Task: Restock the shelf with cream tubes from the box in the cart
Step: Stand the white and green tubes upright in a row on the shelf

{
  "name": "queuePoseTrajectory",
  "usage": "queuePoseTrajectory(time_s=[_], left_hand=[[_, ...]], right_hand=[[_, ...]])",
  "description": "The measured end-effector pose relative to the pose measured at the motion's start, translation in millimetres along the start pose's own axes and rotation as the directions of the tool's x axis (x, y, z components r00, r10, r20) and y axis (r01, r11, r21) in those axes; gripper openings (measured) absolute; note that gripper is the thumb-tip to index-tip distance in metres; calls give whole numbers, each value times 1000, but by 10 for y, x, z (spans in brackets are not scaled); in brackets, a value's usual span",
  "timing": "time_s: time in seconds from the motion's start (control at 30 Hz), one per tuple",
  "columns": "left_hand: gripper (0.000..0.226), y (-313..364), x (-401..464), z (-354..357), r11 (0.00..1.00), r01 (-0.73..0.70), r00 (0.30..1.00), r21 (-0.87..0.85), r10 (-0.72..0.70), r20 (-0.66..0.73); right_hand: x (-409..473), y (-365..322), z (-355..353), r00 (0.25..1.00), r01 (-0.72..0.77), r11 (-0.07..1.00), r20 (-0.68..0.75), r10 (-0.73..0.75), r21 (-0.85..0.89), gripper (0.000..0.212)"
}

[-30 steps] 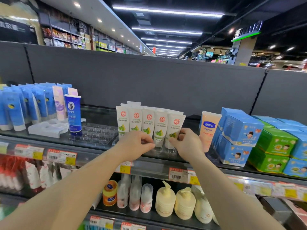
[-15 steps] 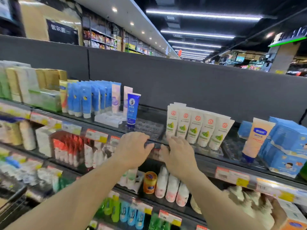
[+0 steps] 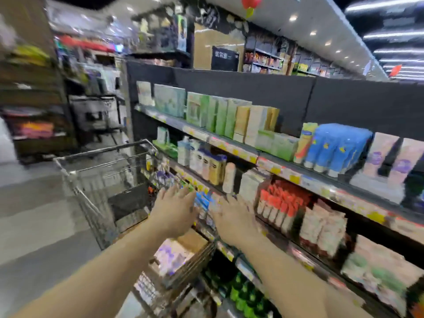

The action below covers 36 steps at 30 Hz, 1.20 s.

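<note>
The view has swung left since half a second ago, away from the white cream tubes on the top shelf, which are now out of sight, and toward the cart. Both the left hand and right hand are empty with fingers spread wide, above the box in the cart. Judging by this, another batch remains to fetch; the picture is heavily blurred

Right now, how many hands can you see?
2. The left hand is open, stretched over the shopping cart. The right hand is open beside it, in front of the shelf. Both are empty.
</note>
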<state>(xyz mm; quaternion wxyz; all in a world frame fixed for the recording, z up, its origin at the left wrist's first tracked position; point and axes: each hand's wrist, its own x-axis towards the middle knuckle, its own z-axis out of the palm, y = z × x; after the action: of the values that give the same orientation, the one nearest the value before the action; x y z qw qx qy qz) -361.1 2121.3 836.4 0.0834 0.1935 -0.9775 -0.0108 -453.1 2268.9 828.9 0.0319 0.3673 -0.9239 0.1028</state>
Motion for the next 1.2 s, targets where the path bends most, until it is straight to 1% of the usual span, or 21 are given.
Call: queuePoseTrajectory(time_s=[0.1,0.17,0.27,0.43,0.53,0.63,0.73,0.83,0.97,1.1,1.2], left_hand=[[59,-664,-73,42,990,138,990,-42,-136,35],[60,-1033,-62,119,978,209,976,-26,-207,63],[61,-1497,61,294,961,277,956,-5,-275,101],[60,-2122,564,523,942,335,936,13,-335,113],[59,-2459,985,617,939,342,928,41,-344,144],[59,-2720,1413,743,936,350,923,32,-350,160],[59,-2895,1773,929,949,315,928,22,-313,203],[60,-3076,2147,1180,964,267,934,19,-263,243],[60,-3318,2636,1635,988,151,944,-9,-142,299],[56,-3650,3097,2196,999,-4,927,-51,23,375],[53,-3875,3381,2658,990,-104,874,-94,137,466]], right_hand=[[394,-614,245,994,52,998,91,-54,19,62],[639,-934,420,989,107,994,102,-109,25,61],[1021,-1306,702,976,171,983,129,-178,64,59],[1843,-1689,1178,954,217,970,185,-235,112,61],[2352,-1832,1343,947,202,968,221,-232,149,62],[2815,-1857,1478,944,199,968,237,-232,154,61],[3168,-1782,1653,951,157,978,247,-188,139,61],[3426,-1659,1869,962,83,986,248,-117,143,59],[3703,-1500,2287,959,-57,989,282,15,140,60],[3901,-1429,2731,914,-258,955,358,191,150,60],[3859,-1459,3150,843,-431,890,418,338,151,57]])
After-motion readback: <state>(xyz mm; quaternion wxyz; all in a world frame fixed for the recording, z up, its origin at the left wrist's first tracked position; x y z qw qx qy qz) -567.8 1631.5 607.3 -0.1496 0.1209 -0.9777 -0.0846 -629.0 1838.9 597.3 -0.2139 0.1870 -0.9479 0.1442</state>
